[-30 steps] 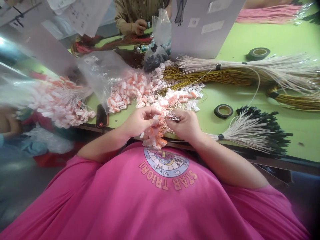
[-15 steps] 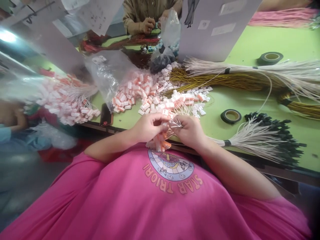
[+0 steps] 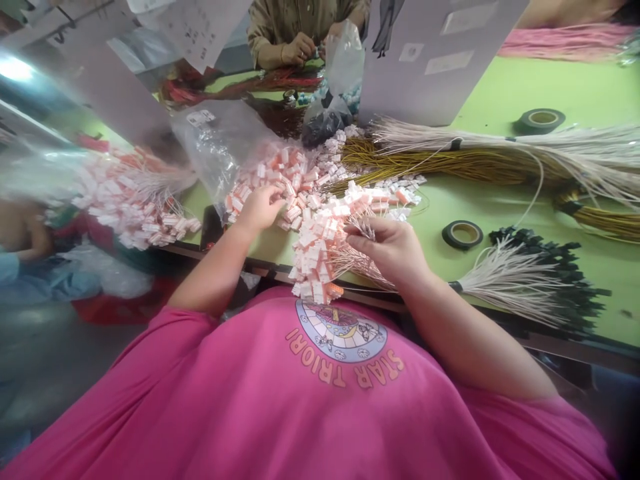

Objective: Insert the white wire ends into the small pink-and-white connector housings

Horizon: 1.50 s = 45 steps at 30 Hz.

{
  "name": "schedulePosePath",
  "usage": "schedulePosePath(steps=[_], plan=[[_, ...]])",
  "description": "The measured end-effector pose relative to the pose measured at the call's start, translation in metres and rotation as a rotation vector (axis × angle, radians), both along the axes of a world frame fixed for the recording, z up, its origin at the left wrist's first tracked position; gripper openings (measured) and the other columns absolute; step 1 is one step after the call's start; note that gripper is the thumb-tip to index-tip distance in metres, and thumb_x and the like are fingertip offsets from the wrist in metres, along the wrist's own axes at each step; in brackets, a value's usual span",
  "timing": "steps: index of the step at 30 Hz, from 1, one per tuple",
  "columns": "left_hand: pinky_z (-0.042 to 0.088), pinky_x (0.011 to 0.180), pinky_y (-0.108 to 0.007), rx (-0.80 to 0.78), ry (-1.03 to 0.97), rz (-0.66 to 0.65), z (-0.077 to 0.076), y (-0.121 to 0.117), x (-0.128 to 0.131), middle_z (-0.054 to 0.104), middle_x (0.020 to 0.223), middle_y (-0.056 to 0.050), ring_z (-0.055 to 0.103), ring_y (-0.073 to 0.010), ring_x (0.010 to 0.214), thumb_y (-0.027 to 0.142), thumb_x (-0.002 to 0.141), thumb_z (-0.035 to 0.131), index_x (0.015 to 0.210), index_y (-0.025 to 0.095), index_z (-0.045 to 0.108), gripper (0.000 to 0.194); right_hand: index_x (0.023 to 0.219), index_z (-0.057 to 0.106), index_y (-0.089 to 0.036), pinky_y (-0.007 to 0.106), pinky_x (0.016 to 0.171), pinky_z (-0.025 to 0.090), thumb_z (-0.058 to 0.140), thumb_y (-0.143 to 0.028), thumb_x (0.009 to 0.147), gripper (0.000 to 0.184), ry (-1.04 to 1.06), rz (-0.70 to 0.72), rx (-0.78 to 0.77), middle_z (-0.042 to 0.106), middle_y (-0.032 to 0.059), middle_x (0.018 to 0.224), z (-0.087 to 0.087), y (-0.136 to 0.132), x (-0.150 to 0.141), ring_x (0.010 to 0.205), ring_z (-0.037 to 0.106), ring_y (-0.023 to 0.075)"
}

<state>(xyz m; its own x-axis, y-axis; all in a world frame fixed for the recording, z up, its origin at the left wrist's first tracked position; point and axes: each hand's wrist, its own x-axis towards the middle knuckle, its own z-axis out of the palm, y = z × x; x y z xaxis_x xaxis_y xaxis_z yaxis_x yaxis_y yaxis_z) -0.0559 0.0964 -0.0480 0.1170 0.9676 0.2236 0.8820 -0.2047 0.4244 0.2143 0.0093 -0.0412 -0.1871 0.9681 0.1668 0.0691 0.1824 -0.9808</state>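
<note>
My right hand [image 3: 395, 247] is closed around a bunch of thin white wires [image 3: 364, 227]. White and orange plastic connectors [image 3: 317, 250] sit on the ends of these wires and fan out to the left, over the table's front edge. My left hand [image 3: 263, 208] is apart from the bunch, at the near side of a heap of loose connectors [image 3: 285, 167]. Its thumb and fingertips are curled together in a pinch; whatever is between them is too small to make out.
Black tape rolls [image 3: 463, 234] lie on the green table [image 3: 505, 267] at right, near a wire bundle with black connectors [image 3: 555, 273]. Long white wires [image 3: 490, 143] and brown-yellow wires [image 3: 450, 167] lie behind. A clear plastic bag [image 3: 215, 147] borders the heap. Opposite, a person's hands [image 3: 300, 50] are working.
My left hand has left the wire bunch and moved left and forward to the loose connectors. The right hand keeps its hold, and more of the bunch's connectors show.
</note>
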Motion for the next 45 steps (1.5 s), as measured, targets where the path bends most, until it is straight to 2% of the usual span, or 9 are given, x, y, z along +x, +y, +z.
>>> schedulePosePath(steps=[3, 6, 10, 14, 19, 24, 31, 41, 45], plan=[[0.050, 0.075, -0.034, -0.174, -0.109, -0.006, -0.024, 0.019, -0.005, 0.067, 0.097, -0.012, 0.062, -0.0197, 0.080, 0.026, 0.080, 0.059, 0.097, 0.013, 0.064, 0.022, 0.078, 0.067, -0.020, 0.030, 0.062, 0.045, 0.066, -0.024, 0.071, 0.009, 0.018, -0.030, -0.051, 0.064, -0.0003, 0.071, 0.001, -0.002, -0.001, 0.063, 0.057, 0.0130], [0.050, 0.073, -0.032, -0.223, -0.191, -0.017, -0.030, 0.020, -0.005, 0.069, 0.091, -0.009, 0.062, -0.0178, 0.076, 0.023, 0.082, 0.055, 0.094, 0.014, 0.064, 0.017, 0.069, 0.062, -0.018, 0.029, 0.061, 0.043, 0.059, -0.020, 0.073, 0.005, -0.037, -0.054, -0.046, 0.062, -0.0004, 0.064, 0.005, -0.003, -0.002, 0.060, 0.055, 0.0120], [0.048, 0.074, -0.029, -0.058, -0.144, 0.003, -0.018, 0.011, -0.007, 0.069, 0.086, -0.006, 0.061, -0.0161, 0.077, 0.020, 0.083, 0.051, 0.081, 0.016, 0.063, 0.013, 0.060, 0.056, -0.018, 0.027, 0.055, 0.038, 0.058, -0.017, 0.069, 0.009, -0.104, -0.056, 0.001, 0.053, -0.0032, 0.057, 0.008, -0.002, -0.002, 0.056, 0.048, 0.0103], [0.046, 0.057, -0.023, 0.050, -0.374, -0.024, 0.010, -0.017, 0.007, 0.066, 0.074, -0.003, 0.057, -0.0111, 0.059, 0.030, 0.091, 0.043, 0.089, 0.018, 0.061, 0.022, 0.062, 0.058, -0.019, 0.028, 0.059, 0.040, 0.057, -0.018, 0.069, 0.008, -0.095, -0.012, -0.006, 0.057, -0.0026, 0.060, 0.008, -0.001, -0.001, 0.059, 0.051, 0.0113], [0.039, 0.039, -0.021, -0.408, -0.762, -0.310, 0.042, -0.067, 0.045, 0.055, 0.057, 0.002, 0.052, -0.0090, 0.043, 0.052, 0.082, 0.057, 0.098, 0.021, 0.058, 0.035, 0.068, 0.065, -0.019, 0.029, 0.066, 0.045, 0.061, -0.022, 0.072, 0.006, -0.077, -0.011, 0.001, 0.066, -0.0001, 0.070, 0.006, -0.004, -0.003, 0.068, 0.059, 0.0136], [0.042, 0.037, -0.020, -0.712, -0.918, -0.304, 0.045, -0.087, 0.064, 0.053, 0.057, 0.003, 0.053, -0.0082, 0.041, 0.053, 0.076, 0.064, 0.094, 0.019, 0.060, 0.039, 0.072, 0.069, -0.019, 0.027, 0.059, 0.044, 0.063, -0.024, 0.070, 0.008, -0.070, -0.015, 0.016, 0.067, 0.0000, 0.069, 0.006, -0.009, -0.006, 0.061, 0.057, 0.0121], [0.054, 0.060, -0.023, -0.657, -0.772, -0.286, 0.051, -0.092, 0.070, 0.067, 0.077, -0.002, 0.064, -0.0112, 0.064, 0.022, 0.077, 0.067, 0.105, 0.015, 0.062, 0.030, 0.058, 0.060, -0.015, 0.023, 0.050, 0.037, 0.057, -0.017, 0.068, 0.010, -0.266, -0.087, 0.142, 0.055, -0.0017, 0.052, 0.005, -0.012, -0.007, 0.052, 0.047, 0.0087], [0.056, 0.075, -0.027, -0.463, -0.503, -0.246, 0.053, -0.102, 0.083, 0.070, 0.094, -0.006, 0.068, -0.0168, 0.081, 0.023, 0.078, 0.064, 0.099, 0.016, 0.069, 0.023, 0.059, 0.059, -0.014, 0.023, 0.049, 0.035, 0.052, -0.023, 0.069, 0.015, -0.389, -0.070, 0.186, 0.053, -0.0002, 0.052, 0.001, -0.017, -0.011, 0.051, 0.044, 0.0082], [0.056, 0.068, -0.026, -0.470, -0.526, -0.271, 0.050, -0.103, 0.086, 0.071, 0.091, -0.006, 0.068, -0.0165, 0.077, 0.023, 0.078, 0.063, 0.099, 0.016, 0.070, 0.023, 0.060, 0.059, -0.014, 0.023, 0.049, 0.034, 0.053, -0.024, 0.070, 0.015, -0.450, -0.051, 0.182, 0.050, -0.0007, 0.050, 0.001, -0.017, -0.011, 0.050, 0.043, 0.0084]])
